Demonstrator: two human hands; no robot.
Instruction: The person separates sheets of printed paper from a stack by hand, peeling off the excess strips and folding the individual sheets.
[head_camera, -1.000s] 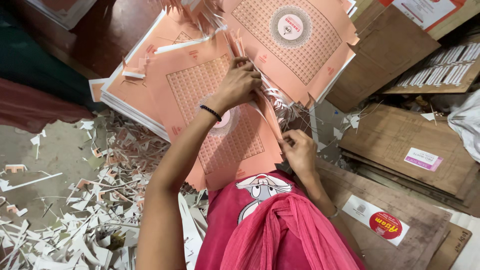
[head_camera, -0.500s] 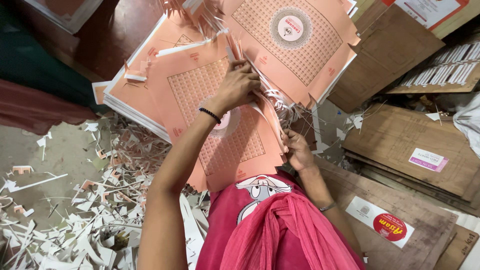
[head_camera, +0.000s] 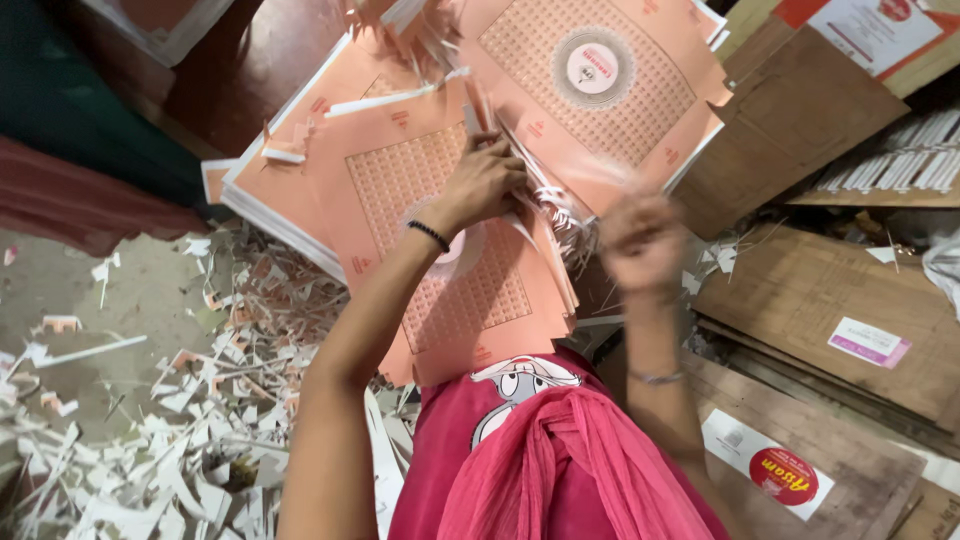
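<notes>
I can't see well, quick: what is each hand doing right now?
Left hand: closed, pinching the edge of the peach printed sheets.
Right hand: raised near the sheets, too blurred to tell if it holds anything.

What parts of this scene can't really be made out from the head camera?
- Right hand: motion-blurred, so its fingers and whatever it grips are unreadable.
- Left hand's fingertips: tucked behind the edge of the salmon-pink printed card sheets.
- Lower part of that stack: hidden by the person's arm and red shirt.
- Brown cardboard boxes: cut off by the right edge.
- White paper trimmings: too small and jumbled to tell apart.
</notes>
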